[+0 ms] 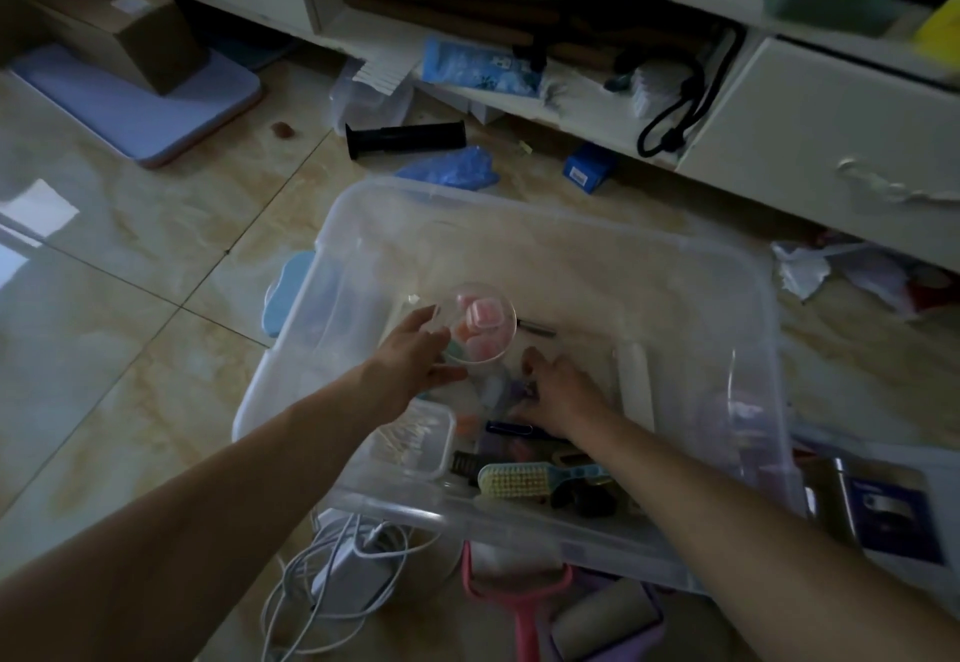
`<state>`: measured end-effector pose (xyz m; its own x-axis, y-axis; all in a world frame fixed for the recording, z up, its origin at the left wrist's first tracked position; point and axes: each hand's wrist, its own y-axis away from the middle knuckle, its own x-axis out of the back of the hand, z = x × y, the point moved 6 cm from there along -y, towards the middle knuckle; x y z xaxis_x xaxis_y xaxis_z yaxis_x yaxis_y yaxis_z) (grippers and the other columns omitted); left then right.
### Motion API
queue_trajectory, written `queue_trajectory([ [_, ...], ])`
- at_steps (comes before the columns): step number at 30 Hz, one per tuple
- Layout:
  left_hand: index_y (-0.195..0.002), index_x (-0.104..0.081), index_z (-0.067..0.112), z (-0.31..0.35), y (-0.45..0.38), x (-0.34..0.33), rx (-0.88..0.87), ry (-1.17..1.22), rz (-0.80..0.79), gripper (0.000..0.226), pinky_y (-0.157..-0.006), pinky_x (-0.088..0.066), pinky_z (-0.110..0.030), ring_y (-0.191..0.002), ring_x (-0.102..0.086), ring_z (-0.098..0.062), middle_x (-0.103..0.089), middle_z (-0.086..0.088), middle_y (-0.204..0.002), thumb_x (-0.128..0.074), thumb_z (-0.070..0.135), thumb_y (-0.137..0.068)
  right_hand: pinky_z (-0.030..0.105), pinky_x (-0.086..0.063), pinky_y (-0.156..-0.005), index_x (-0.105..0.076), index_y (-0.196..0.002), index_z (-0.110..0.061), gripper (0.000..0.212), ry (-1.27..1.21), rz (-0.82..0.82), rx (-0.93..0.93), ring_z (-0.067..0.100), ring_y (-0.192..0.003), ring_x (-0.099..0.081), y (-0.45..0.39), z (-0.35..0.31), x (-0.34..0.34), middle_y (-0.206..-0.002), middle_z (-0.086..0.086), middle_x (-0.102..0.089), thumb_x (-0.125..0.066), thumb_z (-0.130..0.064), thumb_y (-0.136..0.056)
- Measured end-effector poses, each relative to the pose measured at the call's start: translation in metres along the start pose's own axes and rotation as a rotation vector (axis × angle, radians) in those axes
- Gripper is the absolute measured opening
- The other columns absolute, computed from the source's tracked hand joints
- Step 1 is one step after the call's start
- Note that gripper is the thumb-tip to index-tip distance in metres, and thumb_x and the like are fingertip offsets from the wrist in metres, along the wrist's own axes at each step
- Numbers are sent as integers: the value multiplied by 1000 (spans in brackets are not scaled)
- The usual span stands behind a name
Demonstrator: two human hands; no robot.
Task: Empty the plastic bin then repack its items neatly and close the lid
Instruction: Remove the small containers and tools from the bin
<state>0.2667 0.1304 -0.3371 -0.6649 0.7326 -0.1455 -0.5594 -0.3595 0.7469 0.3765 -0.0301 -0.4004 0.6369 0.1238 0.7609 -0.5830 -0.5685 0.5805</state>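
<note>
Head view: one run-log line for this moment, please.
left hand: holds clear cup of pink blocks | right hand: reaching among items, grip unclear | plastic bin: open, partly filled

Plastic bin clear, milky. Round tub clear, pink and orange blocks inside. Brush cream bristles, teal handle. Lint roller pink handle. Cable white. Floor beige marbled tile. Glove blue. Tube black. Mat lilac, pink edge.
</note>
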Motion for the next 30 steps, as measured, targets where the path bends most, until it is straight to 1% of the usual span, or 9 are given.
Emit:
queue_trajectory([
  [5, -146, -40, 22, -3, -3, 2, -13, -37, 16, 49, -62, -61, -31, -111, -62, -42, -56, -22, -117, -51, 9, -101, 39, -51, -80, -36, -135, -12, 72, -86, 50, -66, 39, -109, -60, -8, 2, 3, -122, 19, -55, -75, -41, -81],
  [8, -145, -42, 24, -5, -5, 4, -26, -87, -8, 47, -64, -62, -30, -101, -65, -36, -58, -17, -109, -52, 10, -101, 36, -47, -83, -47, -126, -4, 56, -208, 295, -162, 38, -110, -57, 3, 7, 37, -123, 19, -51, -74, -30, -85],
  [11, -145, -44, 24, -8, -10, 5, -35, -129, -21, 49, -69, -62, -32, -95, -67, -33, -57, -21, -123, -56, 12, -99, 28, -37, -64, -56, -98, -5, 21, -386, 692, 66, 28, -85, -56, 26, -16, 82, -99, 10, -52, -63, -22, -90],
  [14, -145, -46, 26, -11, -14, 3, -44, -137, -35, 49, -79, -61, -38, -101, -68, -35, -60, -20, -125, -57, 14, -99, 24, -44, -58, -59, -100, -14, 26, -337, 679, 383, 14, -79, -55, 36, -56, 99, -98, 1, -55, -58, -39, -94],
  [16, -143, -47, 24, -12, -16, 4, -47, -128, -22, 45, -77, -62, -37, -101, -67, -34, -61, -17, -119, -56, 14, -100, 27, -49, -64, -59, -107, -19, 32, -300, 649, 427, 12, -86, -57, 35, -64, 100, -104, -1, -57, -52, -48, -96],
  [19, -137, -48, 25, -9, -16, 10, -78, -142, 39, 37, -69, -60, -33, -90, -65, -30, -58, -15, -115, -50, 14, -102, 38, -49, -61, -55, -93, -12, 19, -365, 829, 304, 18, -74, -54, 34, -39, 104, -90, 4, -56, -47, -28, -101],
  [22, -132, -47, 23, -7, -16, 14, -137, -151, 66, 32, -65, -54, -33, -83, -60, -30, -59, -17, -108, -41, 12, -104, 44, -50, -63, -61, -84, -7, 15, -277, 568, 278, 25, -70, -59, 22, -24, 80, -77, 9, -62, -55, -15, -96],
  [25, -139, -44, 22, -7, -17, 17, -160, -161, 103, 37, -70, -53, -37, -87, -59, -33, -58, -21, -117, -38, 13, -103, 24, -45, -75, -74, -107, -17, 21, -92, 48, 405, 19, -99, -66, 24, -46, 27, -108, 2, -72, -58, -13, -92],
  [30, -144, -40, 27, -7, -17, 18, -153, -158, 121, 44, -79, -57, -45, -90, -63, -36, -58, -21, -119, -42, 16, -101, 40, -49, -89, -56, -128, -18, 32, 201, -136, 581, 25, -116, -54, 24, -82, -20, -133, 6, -52, -52, -20, -96],
])
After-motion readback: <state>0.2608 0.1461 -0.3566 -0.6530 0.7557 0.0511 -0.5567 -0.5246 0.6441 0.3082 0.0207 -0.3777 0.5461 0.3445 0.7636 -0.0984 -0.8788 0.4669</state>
